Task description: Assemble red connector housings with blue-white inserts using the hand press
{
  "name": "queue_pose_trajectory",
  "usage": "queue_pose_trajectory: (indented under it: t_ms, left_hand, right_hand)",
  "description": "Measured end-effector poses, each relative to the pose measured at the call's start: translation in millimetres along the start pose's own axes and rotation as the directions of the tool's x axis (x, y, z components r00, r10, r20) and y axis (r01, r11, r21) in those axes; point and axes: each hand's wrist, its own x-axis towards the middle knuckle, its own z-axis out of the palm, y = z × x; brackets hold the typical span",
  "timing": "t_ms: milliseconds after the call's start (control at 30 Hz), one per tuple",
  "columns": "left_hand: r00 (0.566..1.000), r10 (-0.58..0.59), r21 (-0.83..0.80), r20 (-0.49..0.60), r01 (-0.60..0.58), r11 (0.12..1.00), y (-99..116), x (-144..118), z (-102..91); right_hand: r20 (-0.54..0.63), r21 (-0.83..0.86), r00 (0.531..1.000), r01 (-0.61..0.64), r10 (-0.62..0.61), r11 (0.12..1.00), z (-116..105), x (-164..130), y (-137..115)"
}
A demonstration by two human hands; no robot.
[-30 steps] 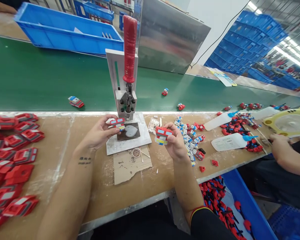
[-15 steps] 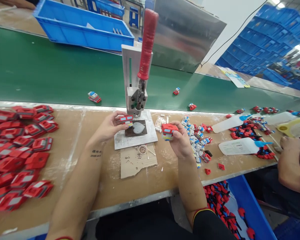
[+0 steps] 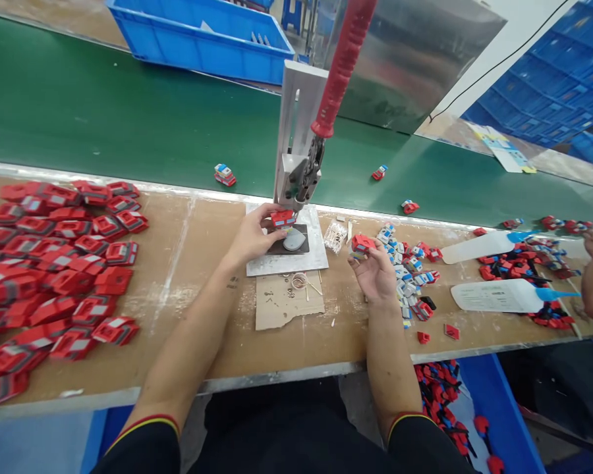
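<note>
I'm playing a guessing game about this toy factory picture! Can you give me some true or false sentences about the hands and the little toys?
1. The left hand holds a small red toy piece under the press. True.
2. The right hand is empty. False: it holds a red toy piece.
3. The press handle is blue. False: it is red.
4. Many red pieces lie at the left of the bench. True.
5. Toy cars sit on the green belt. True.

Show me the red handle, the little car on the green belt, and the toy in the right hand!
red handle (image 3: pixel 343 66), head view, middle of the grip.
little car (image 3: pixel 225 175), head view, its body.
toy (image 3: pixel 361 244), head view, red top.
</note>
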Motion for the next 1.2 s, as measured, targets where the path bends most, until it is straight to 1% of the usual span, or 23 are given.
queue_pose_trajectory:
  t_ms: [67, 100, 133, 200, 267, 300, 367, 433, 467, 533, 567, 633, 667, 700, 733, 767, 800, 867, 900, 967, 1067, 1167, 1200]
  left_hand:
    - [0.999, 0.032, 0.037, -0.017, -0.032, 0.999, 0, -1, 6.5]
    - [0.999, 0.046, 0.050, -0.024, -0.045, 0.998, -1, -1, 10.0]
    - [0.998, 0.059, 0.059, -0.029, -0.057, 0.997, -2, -2, 13.4]
    - [0.997, 0.077, 0.066, -0.029, -0.075, 0.995, -5, -3, 19.6]
    - [0.996, 0.087, 0.068, -0.027, -0.085, 0.994, -8, -3, 24.1]
    - [0.995, 0.093, 0.072, -0.026, -0.091, 0.993, -10, -3, 25.5]
    - [0.994, 0.108, 0.090, -0.024, -0.105, 0.990, -13, -3, 26.8]
    - [0.992, 0.125, 0.116, -0.018, -0.122, 0.986, -16, -3, 27.0]
    - [0.991, 0.133, 0.129, -0.015, -0.130, 0.983, -17, -3, 26.9]
    - [0.989, 0.145, 0.149, -0.014, -0.142, 0.979, -19, -3, 27.0]
    - [0.989, 0.149, 0.155, -0.014, -0.145, 0.977, -20, -4, 27.1]
    - [0.988, 0.154, 0.161, -0.011, -0.150, 0.976, -22, -4, 27.2]
    - [0.988, 0.156, 0.166, -0.010, -0.153, 0.974, -23, -4, 27.1]
    - [0.987, 0.161, 0.174, -0.009, -0.157, 0.972, -23, -5, 27.0]
    - [0.986, 0.169, 0.185, -0.011, -0.164, 0.969, -23, -5, 26.9]
    - [0.984, 0.179, 0.198, -0.016, -0.173, 0.965, -24, -5, 26.9]
    - [0.981, 0.191, 0.209, -0.022, -0.182, 0.961, -24, -6, 26.9]
    - [0.977, 0.213, 0.220, -0.032, -0.201, 0.955, -25, -6, 27.4]
    - [0.974, 0.222, 0.221, -0.035, -0.209, 0.953, -25, -7, 27.9]
    - [0.970, 0.241, 0.223, -0.042, -0.226, 0.948, -26, -7, 29.4]
    - [0.959, 0.277, 0.243, -0.054, -0.257, 0.935, -27, -8, 31.7]
    - [0.948, 0.311, 0.278, -0.064, -0.282, 0.918, -27, -8, 33.0]
    - [0.946, 0.316, 0.289, -0.065, -0.285, 0.914, -27, -9, 33.2]
  right_hand:
    - [-0.003, -0.205, 0.997, 0.078, -0.080, 0.976, -5, -7, 1]
    - [0.018, -0.358, 0.993, 0.118, -0.120, 0.926, -8, -10, 1]
    - [0.062, -0.526, 0.986, 0.161, -0.152, 0.835, -11, -13, 2]
    - [0.197, -0.792, 0.966, 0.257, -0.167, 0.554, -18, -17, 3]
    - [0.324, -0.894, 0.939, 0.345, -0.118, 0.286, -25, -21, 5]
    - [0.365, -0.907, 0.928, 0.374, -0.079, 0.194, -28, -22, 6]
    - [0.396, -0.915, 0.918, 0.395, 0.004, 0.088, -34, -22, 6]
    - [0.396, -0.918, 0.917, 0.394, 0.042, 0.045, -35, -20, 2]
    - [0.404, -0.914, 0.914, 0.403, 0.020, 0.039, -32, -18, -2]
    - [0.450, -0.885, 0.883, 0.461, -0.133, 0.063, -17, -13, -18]
    - [0.477, -0.855, 0.842, 0.511, -0.251, 0.088, -4, -10, -28]
    - [0.497, -0.761, 0.703, 0.635, -0.509, 0.134, 33, -1, -53]
    - [0.505, -0.694, 0.624, 0.704, -0.596, 0.149, 56, 5, -66]
    - [0.510, -0.610, 0.530, 0.778, -0.677, 0.150, 80, 13, -80]
    - [0.521, -0.535, 0.454, 0.833, -0.723, 0.138, 104, 22, -93]
    - [0.527, -0.468, 0.397, 0.874, -0.751, 0.134, 128, 32, -106]
    - [0.529, -0.399, 0.348, 0.907, -0.774, 0.134, 149, 41, -117]
    - [0.602, -0.290, 0.325, 0.940, -0.729, 0.180, 183, 54, -134]
    - [0.636, -0.257, 0.322, 0.945, -0.702, 0.201, 194, 55, -139]
    - [0.667, -0.236, 0.316, 0.949, -0.674, 0.211, 204, 47, -141]
    - [0.641, -0.235, 0.276, 0.959, -0.716, 0.160, 193, 16, -131]
    - [0.705, -0.177, 0.129, 0.984, -0.698, 0.003, 167, -12, -115]
    - [0.739, -0.154, 0.097, 0.988, -0.667, -0.027, 159, -17, -110]
